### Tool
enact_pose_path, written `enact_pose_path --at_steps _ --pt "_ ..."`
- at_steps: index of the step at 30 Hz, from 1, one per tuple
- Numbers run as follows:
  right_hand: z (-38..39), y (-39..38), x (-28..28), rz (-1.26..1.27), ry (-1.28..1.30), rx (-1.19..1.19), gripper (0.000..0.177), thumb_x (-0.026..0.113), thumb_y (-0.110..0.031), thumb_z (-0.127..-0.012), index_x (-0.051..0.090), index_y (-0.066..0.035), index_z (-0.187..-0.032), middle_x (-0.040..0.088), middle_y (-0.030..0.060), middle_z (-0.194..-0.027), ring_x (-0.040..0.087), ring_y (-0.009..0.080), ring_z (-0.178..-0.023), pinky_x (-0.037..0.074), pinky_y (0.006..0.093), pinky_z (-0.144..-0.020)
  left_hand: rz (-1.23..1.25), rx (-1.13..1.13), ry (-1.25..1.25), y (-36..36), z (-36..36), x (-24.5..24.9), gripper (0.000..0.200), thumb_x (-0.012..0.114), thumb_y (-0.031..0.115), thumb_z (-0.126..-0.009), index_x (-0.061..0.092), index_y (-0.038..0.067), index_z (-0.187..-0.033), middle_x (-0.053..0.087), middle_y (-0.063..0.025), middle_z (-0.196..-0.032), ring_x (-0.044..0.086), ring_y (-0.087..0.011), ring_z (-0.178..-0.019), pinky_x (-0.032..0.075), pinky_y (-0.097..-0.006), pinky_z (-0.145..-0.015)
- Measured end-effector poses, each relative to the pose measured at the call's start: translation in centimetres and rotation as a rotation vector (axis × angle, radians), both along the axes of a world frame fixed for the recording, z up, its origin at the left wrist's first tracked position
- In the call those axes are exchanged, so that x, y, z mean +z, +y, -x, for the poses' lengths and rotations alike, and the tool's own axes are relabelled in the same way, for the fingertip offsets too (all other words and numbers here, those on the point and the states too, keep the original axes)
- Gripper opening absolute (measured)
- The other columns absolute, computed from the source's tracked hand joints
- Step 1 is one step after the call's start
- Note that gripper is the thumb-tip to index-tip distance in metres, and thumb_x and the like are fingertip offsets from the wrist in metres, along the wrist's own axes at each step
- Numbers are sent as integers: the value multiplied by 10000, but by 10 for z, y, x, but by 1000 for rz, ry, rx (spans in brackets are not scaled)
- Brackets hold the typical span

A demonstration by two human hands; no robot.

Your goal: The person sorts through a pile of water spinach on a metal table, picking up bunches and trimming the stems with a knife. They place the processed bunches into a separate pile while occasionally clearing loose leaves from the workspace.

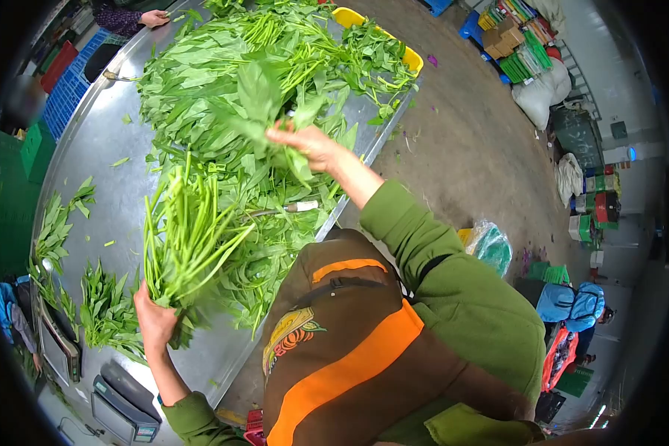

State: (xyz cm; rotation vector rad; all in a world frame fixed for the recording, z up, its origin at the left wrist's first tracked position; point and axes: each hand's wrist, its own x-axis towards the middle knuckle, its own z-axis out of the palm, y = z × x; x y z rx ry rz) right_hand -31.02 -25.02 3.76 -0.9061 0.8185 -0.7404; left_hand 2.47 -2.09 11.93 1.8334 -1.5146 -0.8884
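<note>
My left hand [156, 321] is closed round the leafy end of a bunch of water spinach [189, 230], its pale cut stems pointing up and away from me. Over the large heap of water spinach [201, 85] on the metal table [119, 201], my right hand [312, 147] pinches a few leafy stalks [259, 100], partly blurred. Between the two hands, a tool with a white handle [302, 206] lies among loose leaves near the table's edge; greens hide part of it.
Two weighing scales [123, 412] [59, 342] stand at the near left, beside a smaller pile of greens [108, 308]. A yellow crate [411, 58] sits at the table's far end. Another person's hand [154, 18] rests at the far left edge. Blue crates [70, 89] stand beyond.
</note>
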Motion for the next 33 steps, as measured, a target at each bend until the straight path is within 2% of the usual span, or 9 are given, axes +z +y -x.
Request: enact_pose_path --at_steps 7,17,21,24,25,27,28,30,33 --pt "-90 65 16 -98 -158 353 601 772 -237 -810 505 -36 -1310 620 63 -1179 551 161 -1123 383 291 -1009 -326 -42 399 31 -9 -44 667 802 130 -526 568 5 -1137 635 -58 -1052 598 -166 -905 483 -306 -822" --pt "-81 38 35 128 3 523 363 844 -184 -697 645 -69 -979 611 -6 -944 547 112 -911 421 260 -809 -279 456 1043 101 -4 -61 736 826 80 -510 569 14 -1196 642 -68 -1053 618 -206 -935 484 -329 -840" --pt "-85 37 36 244 7 461 379 803 -104 -733 617 -65 -1061 650 28 -997 607 131 -886 482 251 -766 -305 498 1081 115 -7 -67 777 830 60 -505 550 3 -1227 646 -81 -1067 625 -225 -955 490 -342 -861" --pt "-68 14 36 -207 -220 68 396 736 -112 -798 529 -72 -1133 678 92 -1022 668 154 -744 493 178 -522 -142 500 1196 129 -9 -60 788 818 46 -512 539 -13 -1246 645 -110 -1095 631 -258 -972 500 -364 -875" --pt "-63 8 38 -145 -204 165 460 738 -232 -820 519 -43 -1177 676 119 -1028 676 185 -853 543 257 -639 -132 504 1196 134 -13 -61 788 818 46 -512 539 -13 -1246 645 -110 -1095 631 -258 -972 500 -364 -875" --pt "-76 16 30 -67 190 480 659 772 -371 -775 488 -65 -1285 671 136 -1046 659 221 -931 542 345 -778 -161 551 1226 145 -21 -64 794 797 30 -521 525 -28 -1265 632 -137 -1145 625 -290 -1018 492 -392 -914" --pt "-91 16 17 43 742 786 799 813 -449 -701 483 -120 -1350 630 171 -1156 616 266 -1050 487 392 -918 -222 584 1203 148 -24 -62 790 780 23 -533 515 -35 -1275 618 -147 -1176 619 -300 -1037 495 -399 -919" --pt "-92 37 14 831 1052 1150 792 819 -455 -685 507 -155 -1348 564 186 -1254 575 287 -1115 463 396 -946 -156 577 1219 145 -22 -58 792 776 24 -537 509 -37 -1280 614 -150 -1185 618 -305 -1039 497 -404 -921" --pt "-99 53 36 1064 1181 1043 705 810 -422 -702 566 -100 -1279 581 191 -1218 620 234 -1019 509 377 -848 -68 586 1279 150 -14 -60 802 770 25 -546 493 -38 -1295 609 -159 -1190 623 -315 -1025 517 -416 -898"
